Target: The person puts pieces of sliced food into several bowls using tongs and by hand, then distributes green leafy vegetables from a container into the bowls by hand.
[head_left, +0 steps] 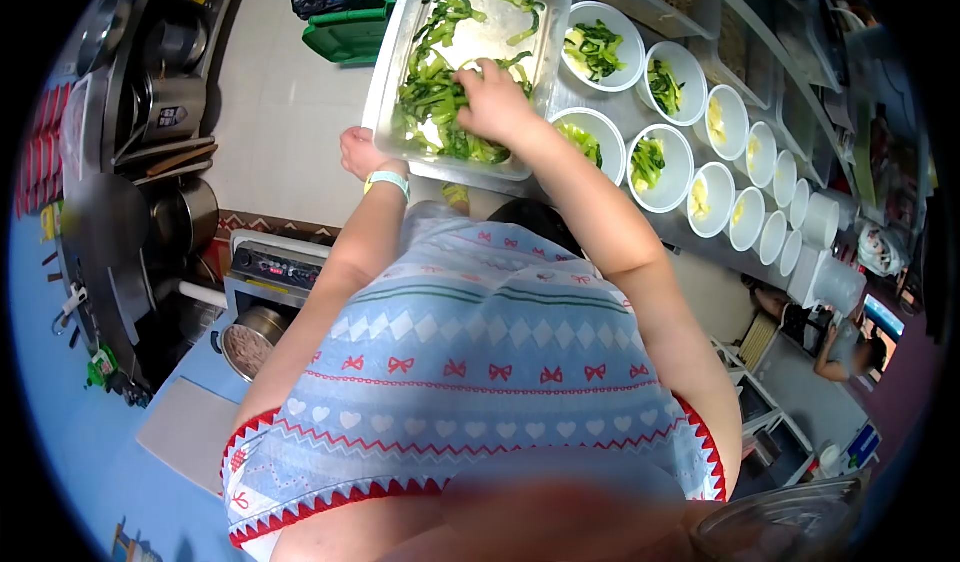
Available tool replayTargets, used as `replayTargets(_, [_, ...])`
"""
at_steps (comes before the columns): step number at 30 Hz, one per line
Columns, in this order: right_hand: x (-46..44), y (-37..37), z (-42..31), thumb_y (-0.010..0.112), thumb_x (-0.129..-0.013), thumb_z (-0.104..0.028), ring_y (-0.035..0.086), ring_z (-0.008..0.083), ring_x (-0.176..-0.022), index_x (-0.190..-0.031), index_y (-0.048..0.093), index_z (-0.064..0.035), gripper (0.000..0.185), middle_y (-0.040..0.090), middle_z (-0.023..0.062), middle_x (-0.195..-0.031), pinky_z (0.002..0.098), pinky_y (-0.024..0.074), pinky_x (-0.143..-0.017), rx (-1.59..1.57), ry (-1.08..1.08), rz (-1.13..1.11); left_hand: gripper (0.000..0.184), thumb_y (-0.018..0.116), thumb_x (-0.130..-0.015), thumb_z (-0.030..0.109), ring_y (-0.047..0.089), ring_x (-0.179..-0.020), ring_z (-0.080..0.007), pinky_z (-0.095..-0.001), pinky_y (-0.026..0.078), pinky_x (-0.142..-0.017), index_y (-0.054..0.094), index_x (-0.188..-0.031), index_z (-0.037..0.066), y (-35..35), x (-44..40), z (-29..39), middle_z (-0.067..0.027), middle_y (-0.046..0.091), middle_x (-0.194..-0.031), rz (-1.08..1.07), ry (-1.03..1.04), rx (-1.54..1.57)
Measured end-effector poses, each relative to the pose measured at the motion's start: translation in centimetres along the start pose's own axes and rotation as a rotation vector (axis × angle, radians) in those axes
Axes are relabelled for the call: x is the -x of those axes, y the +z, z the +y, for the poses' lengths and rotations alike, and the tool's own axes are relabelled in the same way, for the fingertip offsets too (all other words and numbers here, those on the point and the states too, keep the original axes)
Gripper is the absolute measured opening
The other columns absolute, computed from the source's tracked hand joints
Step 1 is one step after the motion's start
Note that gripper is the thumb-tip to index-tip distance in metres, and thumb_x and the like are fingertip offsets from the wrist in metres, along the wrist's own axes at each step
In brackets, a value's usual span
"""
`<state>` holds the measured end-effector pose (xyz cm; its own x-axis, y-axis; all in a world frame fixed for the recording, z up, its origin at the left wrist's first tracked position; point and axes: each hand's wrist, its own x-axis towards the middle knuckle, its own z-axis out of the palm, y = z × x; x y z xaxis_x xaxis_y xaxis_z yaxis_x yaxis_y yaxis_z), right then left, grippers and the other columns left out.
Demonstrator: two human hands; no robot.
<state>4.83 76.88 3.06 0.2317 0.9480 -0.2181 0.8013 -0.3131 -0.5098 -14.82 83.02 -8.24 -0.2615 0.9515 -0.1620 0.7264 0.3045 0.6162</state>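
A rectangular translucent plastic tub [551, 62] of cut, dark green leafy vegetables [425, 92] rests at the counter's left end. My right hand [495, 104] reaches into it from the right, fingers bent down around some of the greens; the fingertips are partly hidden. At the tub's near left corner, my left hand [368, 154] is closed against the edge, a pale band on its wrist. Right of the tub stand two rows of white round bowls. The nearest ones, such as this bowl [688, 184], hold greens; several farther bowls hold pale yellow pieces.
Clear bins [712, 17] stand behind the bowls, one with brownish strips. A green bin [345, 34] stands on the floor at upper left. To the left are a pot [250, 342] of pale food and a stove with pans. Another person [845, 352] is at far right.
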Motion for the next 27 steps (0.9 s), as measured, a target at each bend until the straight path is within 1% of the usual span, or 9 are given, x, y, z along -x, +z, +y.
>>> replayTargets(2, [0.7, 0.8, -1.0, 0.071, -0.083, -0.029, 0.032, 0.0476, -0.136, -0.148, 0.034, -0.0349, 0.075, 0.021, 0.0204, -0.156, 0.0536, 0.0418, -0.104, 0.331, 0.086, -0.21, 0.026, 0.047, -0.09, 0.024, 0.051, -0.106, -0.0385, -0.046, 0.04, -0.096, 0.059, -0.102, 0.004, -0.3, 0.2, 0.5, -0.017, 0.063, -0.107, -0.003, -0.024, 0.004])
replayTargets(3, [0.5, 1.5, -0.8, 0.071, -0.083, -0.029, 0.032, 0.0476, -0.136, -0.148, 0.034, -0.0349, 0.075, 0.021, 0.0204, -0.156, 0.0536, 0.0418, -0.104, 0.328, 0.09, -0.208, 0.026, 0.047, -0.09, 0.024, 0.051, -0.106, -0.0384, -0.0461, 0.04, -0.096, 0.058, -0.101, 0.004, -0.4, 0.3, 0.8, -0.017, 0.063, -0.106, -0.003, -0.052, 0.009])
replayTargets(5, [-0.1, 2.6, -0.4, 0.071, -0.084, -0.031, 0.037, 0.0467, -0.132, -0.144, 0.04, -0.0363, 0.067, 0.028, 0.019, -0.152, 0.0572, 0.0421, -0.101, 0.343, -0.024, -0.287, 0.025, 0.047, -0.09, 0.024, 0.052, -0.105, -0.0384, -0.0462, 0.04, -0.096, 0.059, -0.1, 0.004, 0.0, -0.4, 0.6, -0.0172, 0.063, -0.105, -0.003, -0.045, 0.011])
replayTargets(6, [-0.5, 2.9, -0.1, 0.071, -0.083, -0.026, 0.046, 0.0428, -0.124, -0.136, 0.05, -0.0299, 0.058, 0.041, 0.0178, -0.14, 0.0536, 0.047, -0.096, 0.275, -0.011, -0.28, 0.025, 0.047, -0.09, 0.024, 0.052, -0.104, -0.0384, -0.0463, 0.04, -0.096, 0.059, -0.099, 0.004, 0.2, -0.6, 0.4, -0.0173, 0.063, -0.104, 0.0, -0.041, 0.014])
replayTargets(10, [-1.3, 3.1, 2.0, 0.069, -0.076, -0.011, 0.06, 0.0356, -0.102, -0.11, 0.064, -0.0138, 0.034, 0.057, 0.0191, -0.111, 0.0445, 0.0514, -0.087, 0.072, -0.026, -0.079, 0.023, 0.046, -0.091, 0.022, 0.054, -0.099, -0.0383, -0.0462, 0.042, -0.093, 0.06, -0.097, 0.005, 0.8, -0.4, -0.1, -0.0167, 0.064, -0.101, 0.056, 0.018, -0.004])
replayTargets(14, [-1.6, 1.4, 1.1, 0.068, -0.075, -0.008, 0.06, 0.0347, -0.098, -0.102, 0.064, -0.0108, 0.027, 0.062, 0.0165, -0.097, 0.042, 0.0506, -0.088, -0.23, -0.087, 0.077, 0.024, 0.064, -0.075, 0.02, 0.063, -0.084, -0.0335, -0.0457, 0.049, -0.079, 0.059, -0.095, 0.008, -0.7, -0.5, 0.1, -0.015, 0.066, -0.09, 0.042, -0.029, 0.072])
replayTargets(16, [-2.6, 2.5, 0.7, 0.066, -0.076, -0.009, 0.059, 0.035, -0.102, -0.105, 0.066, -0.0115, 0.03, 0.061, 0.0177, -0.104, 0.044, 0.0501, -0.089, -0.192, -0.106, 0.011, 0.024, 0.064, -0.076, 0.02, 0.064, -0.082, -0.0337, -0.0458, 0.05, -0.075, 0.059, -0.095, 0.008, 1.5, -3.6, -3.2, -0.0151, 0.066, -0.088, 0.103, -0.051, 0.009])
replayTargets(19, [-3.4, 5.3, -0.8, 0.063, -0.082, -0.015, 0.047, 0.0457, -0.123, -0.13, 0.055, -0.0196, 0.049, 0.045, 0.0198, -0.134, 0.05, 0.0517, -0.093, 0.227, -0.071, -0.258, 0.024, 0.063, -0.077, 0.02, 0.063, -0.083, -0.0359, -0.0474, 0.05, -0.076, 0.059, -0.098, 0.007, 0.4, -4.4, -3.2, -0.0176, 0.066, -0.089, 0.077, -0.033, 0.094])
replayTargets(27, [-6.2, 5.6, -1.8, 0.064, -0.081, -0.012, 0.061, 0.0385, -0.103, -0.117, 0.064, -0.0151, 0.037, 0.056, 0.0208, -0.115, 0.0419, 0.0519, -0.089, -0.037, -0.028, -0.109, 0.028, 0.064, -0.077, 0.013, 0.064, -0.09, -0.0355, -0.0465, 0.052, -0.08, 0.06, -0.104, 0.004, -0.5, -6.3, -2.1, -0.0205, 0.066, -0.103, 0.087, -0.162, 0.342])
